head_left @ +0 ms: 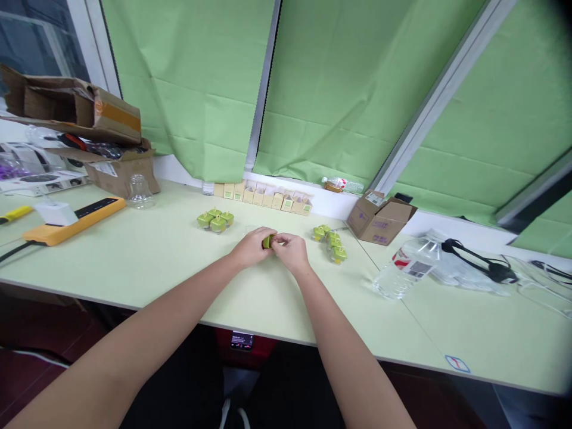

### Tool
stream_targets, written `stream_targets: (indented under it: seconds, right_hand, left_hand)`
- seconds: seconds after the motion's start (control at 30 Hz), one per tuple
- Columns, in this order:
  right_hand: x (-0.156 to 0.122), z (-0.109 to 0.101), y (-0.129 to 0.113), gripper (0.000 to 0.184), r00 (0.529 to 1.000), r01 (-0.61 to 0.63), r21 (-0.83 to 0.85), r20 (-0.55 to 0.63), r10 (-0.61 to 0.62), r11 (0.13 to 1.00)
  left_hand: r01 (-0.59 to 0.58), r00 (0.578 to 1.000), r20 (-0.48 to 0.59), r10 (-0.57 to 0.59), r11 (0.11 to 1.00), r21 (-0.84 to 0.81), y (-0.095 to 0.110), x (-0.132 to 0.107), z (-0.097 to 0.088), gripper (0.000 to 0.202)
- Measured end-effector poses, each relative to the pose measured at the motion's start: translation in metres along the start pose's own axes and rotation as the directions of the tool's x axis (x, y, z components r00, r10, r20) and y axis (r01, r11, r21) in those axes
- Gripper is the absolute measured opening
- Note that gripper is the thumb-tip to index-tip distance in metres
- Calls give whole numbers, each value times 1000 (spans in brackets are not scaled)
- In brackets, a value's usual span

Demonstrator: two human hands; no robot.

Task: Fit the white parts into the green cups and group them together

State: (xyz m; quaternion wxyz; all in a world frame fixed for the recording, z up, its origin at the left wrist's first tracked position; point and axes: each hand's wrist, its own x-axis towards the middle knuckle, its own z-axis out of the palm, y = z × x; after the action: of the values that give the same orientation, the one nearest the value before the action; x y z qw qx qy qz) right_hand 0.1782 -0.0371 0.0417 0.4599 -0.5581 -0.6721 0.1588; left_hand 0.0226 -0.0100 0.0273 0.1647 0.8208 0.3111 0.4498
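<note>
Over the middle of the table, my left hand (254,246) is closed around a small green candle-like piece (268,241). The fingertips of my right hand (291,250) pinch together at its right side, partly covering it. To the left stands a cluster of similar green pieces (217,224) in clear cups, each with a small pale tip on top. More green pieces (333,239) form an uneven line right of my hands. Behind, along the wall, runs a row of small tan boxes (273,198), some with green squares.
An orange power strip (75,221), glass jar (140,192) and stacked cardboard boxes (120,170) are at left. To the right are an open carton (379,219), a large clear bottle (409,268) and cables (480,262). A small bottle (343,185) lies by the curtain.
</note>
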Motion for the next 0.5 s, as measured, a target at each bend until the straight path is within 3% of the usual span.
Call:
stream_targets:
  seconds: [0.3,0.5]
  right_hand:
    - [-4,3,-6,19,1000,21,-10,2,-21,1000]
    - [-4,4,-3,20,1000,9,-12,-1,-9,1000]
  left_hand:
    - [-16,999,-43,17,1000,8,-5,-1,7,53]
    - [162,987,-6,-163,984,-76,-2,-3,9,55]
